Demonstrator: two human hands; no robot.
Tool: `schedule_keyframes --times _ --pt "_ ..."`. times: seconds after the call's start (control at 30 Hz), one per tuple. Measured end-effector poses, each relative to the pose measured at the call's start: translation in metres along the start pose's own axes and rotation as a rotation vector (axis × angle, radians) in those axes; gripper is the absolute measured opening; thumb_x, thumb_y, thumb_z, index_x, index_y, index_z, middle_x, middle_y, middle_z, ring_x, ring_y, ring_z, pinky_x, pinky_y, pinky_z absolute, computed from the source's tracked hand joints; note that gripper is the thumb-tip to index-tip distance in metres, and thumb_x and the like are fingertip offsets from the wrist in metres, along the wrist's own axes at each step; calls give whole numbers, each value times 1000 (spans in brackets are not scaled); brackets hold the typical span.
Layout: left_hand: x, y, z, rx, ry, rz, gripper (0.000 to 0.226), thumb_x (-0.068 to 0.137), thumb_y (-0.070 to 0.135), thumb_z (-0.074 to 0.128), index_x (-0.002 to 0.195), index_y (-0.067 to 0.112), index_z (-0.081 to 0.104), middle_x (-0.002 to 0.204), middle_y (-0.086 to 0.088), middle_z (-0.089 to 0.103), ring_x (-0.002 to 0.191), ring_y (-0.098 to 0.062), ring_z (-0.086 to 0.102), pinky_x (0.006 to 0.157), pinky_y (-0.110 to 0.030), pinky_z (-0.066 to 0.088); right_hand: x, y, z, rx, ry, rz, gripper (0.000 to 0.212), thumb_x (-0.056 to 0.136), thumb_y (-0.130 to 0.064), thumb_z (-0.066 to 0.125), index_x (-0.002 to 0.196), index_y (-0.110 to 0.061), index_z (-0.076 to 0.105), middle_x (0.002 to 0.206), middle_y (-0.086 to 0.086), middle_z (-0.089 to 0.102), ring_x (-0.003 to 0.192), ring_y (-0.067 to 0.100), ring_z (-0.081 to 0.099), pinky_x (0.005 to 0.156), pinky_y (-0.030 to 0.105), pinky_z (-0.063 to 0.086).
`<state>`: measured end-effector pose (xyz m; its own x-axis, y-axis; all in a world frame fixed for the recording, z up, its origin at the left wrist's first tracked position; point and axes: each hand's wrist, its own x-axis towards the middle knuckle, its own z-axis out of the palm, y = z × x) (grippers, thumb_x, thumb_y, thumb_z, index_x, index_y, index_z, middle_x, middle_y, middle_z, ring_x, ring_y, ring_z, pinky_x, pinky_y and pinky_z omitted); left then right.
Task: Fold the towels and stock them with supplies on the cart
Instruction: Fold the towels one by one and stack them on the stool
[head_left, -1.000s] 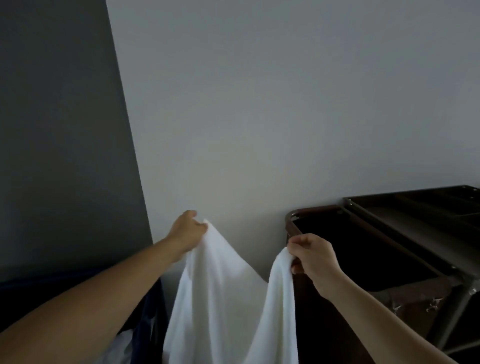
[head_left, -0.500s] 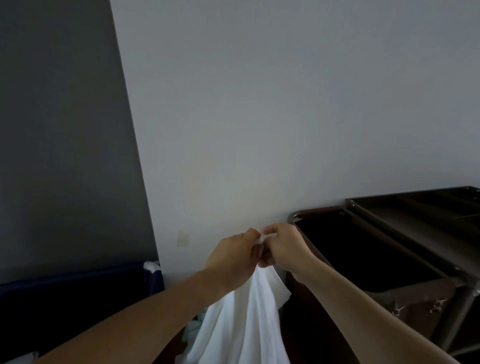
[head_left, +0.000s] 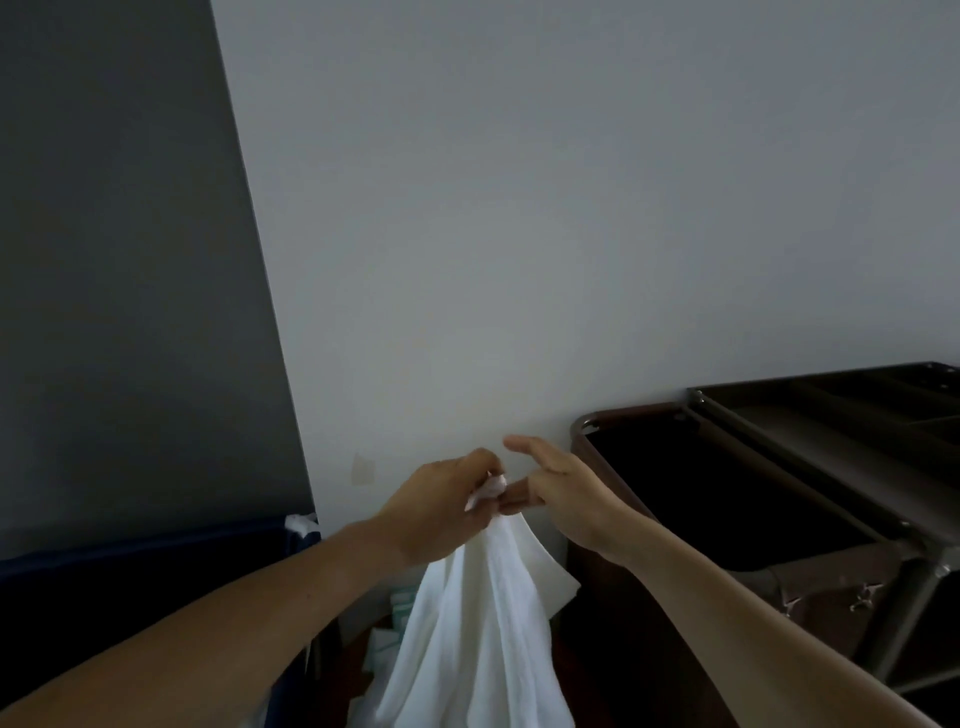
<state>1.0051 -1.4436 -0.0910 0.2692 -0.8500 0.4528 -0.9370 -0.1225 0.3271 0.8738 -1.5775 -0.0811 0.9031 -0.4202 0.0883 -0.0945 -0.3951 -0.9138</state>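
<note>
A white towel (head_left: 483, 623) hangs down in front of me, doubled over lengthwise. My left hand (head_left: 441, 509) grips its two top corners bunched together at chest height. My right hand (head_left: 561, 483) is right beside it with its fingers spread and straightened, the thumb near the bunched corners and nothing in its grasp. The dark brown cart (head_left: 810, 467) stands to the right against the wall, its top tray and a dark bag frame in view.
A dark blue bin (head_left: 156, 582) with white linen at its rim stands at the lower left. Folded pale items lie low between the bin and the towel. A light wall is straight ahead, a dark grey panel to its left.
The two hands, held apart with a towel corner each, came together. The left hand took both corners and the right hand has let go and spread its fingers.
</note>
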Motion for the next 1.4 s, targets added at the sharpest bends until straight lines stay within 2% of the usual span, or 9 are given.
schedule_keyframes --times 0.2,0.47,0.67,0.77,0.87,1.03,1.17,1.33,1.4 --pt "27 -7 -46 -206 247 -143 16 88 14 68 101 23 66 84 2 69 72 -11 60 70 -22 49 -1 24 -9 -188 208 -205 37 94 -18 56 125 -38 53 103 -20 69 93 -9 58 90 25 46" --pt "67 -6 -122 -528 503 -156 23 90 11 66 91 34 67 76 18 65 66 6 57 55 -8 43 -19 77 -33 -563 199 -174 44 86 -48 70 125 -51 48 147 -22 29 140 5 22 117 41 33" --pt "80 -9 -139 -679 574 -140 20 88 13 66 94 32 70 87 13 68 81 0 62 71 -14 51 -1 83 -32 -607 151 -153 50 85 -54 70 131 -46 52 155 -21 19 138 0 15 118 43 27" --pt "81 -16 -147 -738 599 -156 19 87 12 67 94 29 71 92 9 69 87 -4 63 79 -19 51 8 91 -35 -612 112 -129 39 90 -54 63 126 -38 60 146 -22 33 130 -3 29 112 32 37" --pt "78 -32 -159 -791 641 -225 20 86 11 66 94 28 71 95 8 70 95 -11 63 86 -28 50 8 85 -42 -565 29 -85 19 95 -50 59 108 -37 64 105 -20 62 92 -4 61 79 19 55" --pt "66 -71 -184 -871 734 -414 19 89 11 62 93 28 68 91 4 66 90 -17 61 68 -30 49 16 -2 -92 -439 235 -257 31 96 -31 64 66 -24 57 54 -20 56 48 -2 49 50 11 39" --pt "49 -104 -192 -946 703 -557 18 94 8 57 100 24 62 97 -4 61 80 -20 59 52 -30 49 26 -92 -118 -438 411 -429 39 97 -29 62 62 -19 49 55 -11 50 52 6 42 53 21 35" --pt "18 -123 -172 -841 629 -701 23 99 0 45 117 9 55 84 -9 57 68 -21 53 45 -28 48 35 -147 -109 -787 269 -414 42 97 -37 60 69 -7 49 63 1 47 59 17 43 57 34 33" --pt "11 -128 -161 -740 658 -728 27 100 0 40 122 2 56 91 -12 59 79 -26 56 60 -31 52 38 -157 -101 -755 308 -456 39 97 -36 58 70 -10 48 65 0 47 60 17 43 57 34 33"
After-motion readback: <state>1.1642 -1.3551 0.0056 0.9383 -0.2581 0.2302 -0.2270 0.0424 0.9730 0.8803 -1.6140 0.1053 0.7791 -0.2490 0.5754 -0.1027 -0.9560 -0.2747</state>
